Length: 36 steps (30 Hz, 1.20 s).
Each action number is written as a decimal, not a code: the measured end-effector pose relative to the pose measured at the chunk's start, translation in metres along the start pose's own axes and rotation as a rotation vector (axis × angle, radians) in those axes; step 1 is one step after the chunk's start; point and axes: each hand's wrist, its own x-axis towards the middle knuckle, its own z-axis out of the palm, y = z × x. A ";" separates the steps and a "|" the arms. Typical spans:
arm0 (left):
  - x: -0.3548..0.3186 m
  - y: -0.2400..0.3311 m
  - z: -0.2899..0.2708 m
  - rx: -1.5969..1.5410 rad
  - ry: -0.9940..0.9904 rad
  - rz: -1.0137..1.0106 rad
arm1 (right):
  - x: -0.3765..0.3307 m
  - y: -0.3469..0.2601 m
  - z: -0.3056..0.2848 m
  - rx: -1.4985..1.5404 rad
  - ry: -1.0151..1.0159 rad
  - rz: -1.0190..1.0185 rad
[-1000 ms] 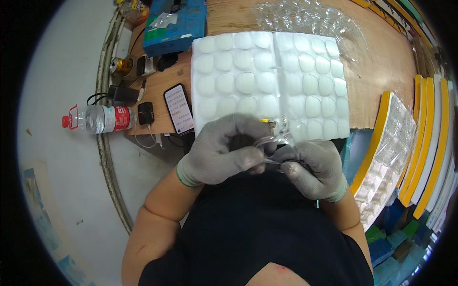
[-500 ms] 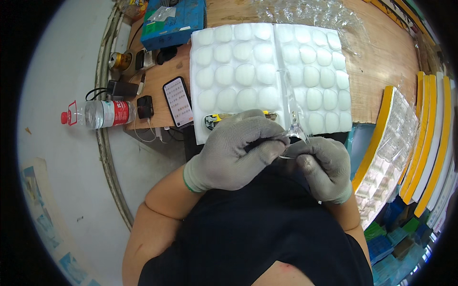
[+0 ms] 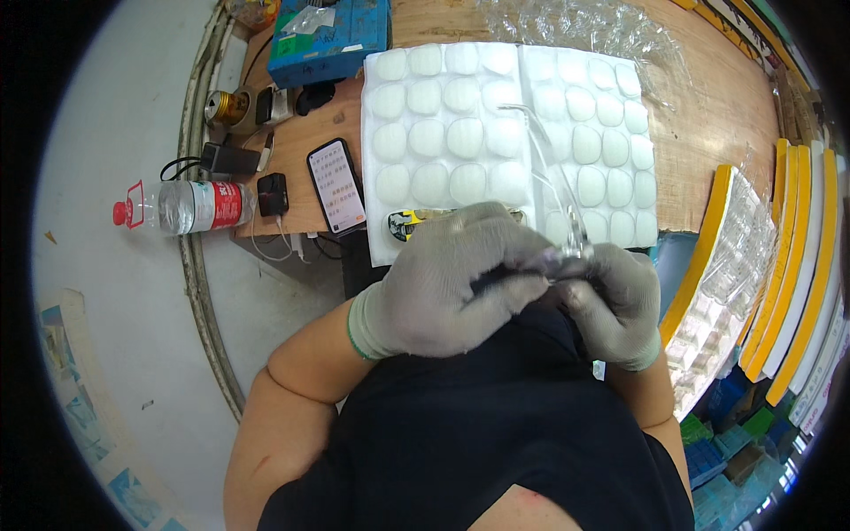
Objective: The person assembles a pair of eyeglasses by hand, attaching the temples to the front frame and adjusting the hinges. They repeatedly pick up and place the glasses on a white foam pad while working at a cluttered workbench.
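Note:
Both my hands wear grey knit gloves and meet in front of my chest, over the table's near edge. Between them is a clear eyeglass frame, its thin see-through temples pointing away from me over the sheet. My left hand pinches one side of it with thumb and fingers. My right hand grips the other side with curled fingers. Gloves and blur hide most of its front. Beyond lies a white padded sheet bearing rows of rounded pale lenses. A yellow-and-black item lies on its near edge, partly behind my left hand.
Left of the sheet are a lit phone, a black charger with cables and a blue box. A large water bottle lies farther left. Crumpled clear plastic is at the back; yellow-edged foam panels stand at right.
The clear eyeglass frame has turned in my hands, so its temples now stretch farther out over the sheet. Both hands have shifted slightly right and stay close together.

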 end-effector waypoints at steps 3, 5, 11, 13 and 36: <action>0.001 -0.009 0.002 -0.066 0.009 -0.089 | 0.002 -0.002 0.010 0.061 0.095 0.069; 0.002 -0.016 0.002 -0.182 -0.010 -0.188 | 0.009 -0.011 0.014 0.119 0.144 0.163; 0.014 -0.018 0.016 -0.347 0.077 -0.420 | 0.020 -0.014 0.019 0.122 0.258 0.193; 0.018 -0.007 0.011 -0.186 0.073 -0.323 | 0.019 -0.017 0.018 0.154 0.268 0.178; 0.067 -0.048 -0.018 -0.007 0.235 -0.373 | -0.020 0.159 -0.191 -0.808 0.597 0.364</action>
